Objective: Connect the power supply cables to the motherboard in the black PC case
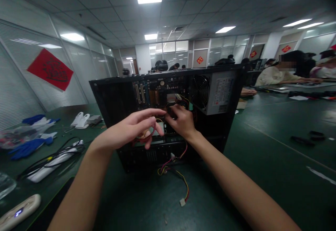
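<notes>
An open black computer case (107, 99) stands on the green table, with a grey power supply (222, 92) at its upper right and a circuit board (154, 85) inside. My left hand (133, 126) reaches in front of the case, fingers apart, with thin coloured wires (154, 130) running by its thumb and fingers. At the middle of the case, my right hand (182, 120) has its fingers bent together near some cables; what they grip is too dark to make out. Red and yellow wires (187, 185) with a white connector (182, 202) hang out onto the table.
On the left lie blue gloves (28, 147), a white power strip (54, 164) with black cables, and a pale device (22, 210). Black items (303, 141) lie on the green table (262, 175) at right. People sit further back, one in a pale top (270, 75).
</notes>
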Motion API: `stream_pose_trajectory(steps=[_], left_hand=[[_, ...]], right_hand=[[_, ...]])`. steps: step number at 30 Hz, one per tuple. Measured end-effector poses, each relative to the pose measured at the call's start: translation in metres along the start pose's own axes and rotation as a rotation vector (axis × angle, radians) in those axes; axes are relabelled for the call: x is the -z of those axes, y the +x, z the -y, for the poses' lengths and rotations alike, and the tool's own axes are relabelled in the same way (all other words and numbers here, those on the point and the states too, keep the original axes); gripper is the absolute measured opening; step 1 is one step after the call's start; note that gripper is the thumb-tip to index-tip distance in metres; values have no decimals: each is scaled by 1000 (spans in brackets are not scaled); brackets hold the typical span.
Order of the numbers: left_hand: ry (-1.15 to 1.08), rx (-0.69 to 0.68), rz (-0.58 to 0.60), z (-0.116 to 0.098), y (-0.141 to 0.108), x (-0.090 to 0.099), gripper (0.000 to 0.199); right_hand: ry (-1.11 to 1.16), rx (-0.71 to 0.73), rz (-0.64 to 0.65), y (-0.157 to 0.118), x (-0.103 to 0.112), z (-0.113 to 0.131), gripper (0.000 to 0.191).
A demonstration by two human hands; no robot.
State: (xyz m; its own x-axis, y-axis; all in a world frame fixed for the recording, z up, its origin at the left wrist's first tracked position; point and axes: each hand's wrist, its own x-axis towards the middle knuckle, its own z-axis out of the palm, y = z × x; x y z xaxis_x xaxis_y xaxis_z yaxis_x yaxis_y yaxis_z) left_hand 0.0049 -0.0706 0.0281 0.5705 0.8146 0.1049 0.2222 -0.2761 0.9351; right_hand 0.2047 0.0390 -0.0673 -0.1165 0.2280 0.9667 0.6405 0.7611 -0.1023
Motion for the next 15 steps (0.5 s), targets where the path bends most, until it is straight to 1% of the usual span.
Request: stream_pose_trajectory(steps=[2, 4, 6, 8, 11, 13, 15], left_hand=[[108, 21, 2, -11, -11, -3, 51], [196, 22, -37, -22, -23, -5, 49], [234, 10, -55, -32, -35, -7, 40], [238, -1, -35, -41, -46, -9, 27], [242, -49, -63, -49, -55, -13, 14], [207, -126, -53, -48, -54, -16, 18], [126, -189, 44, -43, -48, -21, 28]], right_hand=[[-3, 9, -1, -1, -1, 1, 11], [-5, 20, -4, -1, -1, 1, 12], [-8, 25, 4, -1, -2, 1, 13], [1, 7, 25, 0, -1, 2, 13], [62, -18, 77, 1, 1, 5, 14], [99, 11, 123, 2, 2, 7, 16], [116, 52, 197, 1, 4, 9, 17]])
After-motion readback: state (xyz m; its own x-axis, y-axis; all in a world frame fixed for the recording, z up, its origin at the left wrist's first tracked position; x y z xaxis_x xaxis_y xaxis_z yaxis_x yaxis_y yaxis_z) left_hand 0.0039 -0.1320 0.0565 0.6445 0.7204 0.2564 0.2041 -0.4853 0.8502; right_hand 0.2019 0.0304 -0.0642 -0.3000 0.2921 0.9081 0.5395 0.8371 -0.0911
